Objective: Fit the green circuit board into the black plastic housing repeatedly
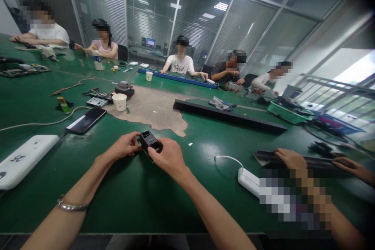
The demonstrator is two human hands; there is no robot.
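Between my two hands is a small black plastic box-shaped device [149, 139] with recessed slots on its upper face; its exact kind I cannot make out. My left hand [129, 144] pinches its left edge with fingers and thumb. On the other side my right hand [169, 156] grips it, thumb on the near face and fingers curled around the right edge. The device is tilted, just above or touching the green table [140, 207]. Its underside is hidden.
Left lie a smartphone [87, 120] and a white power bank [27, 160]. Beyond are a paper cup [119, 102], electronic parts [98, 101] and a long black bar [228, 116]. At right, a co-worker's hands [293, 159] hold a dark strip near a white power bank [249, 181].
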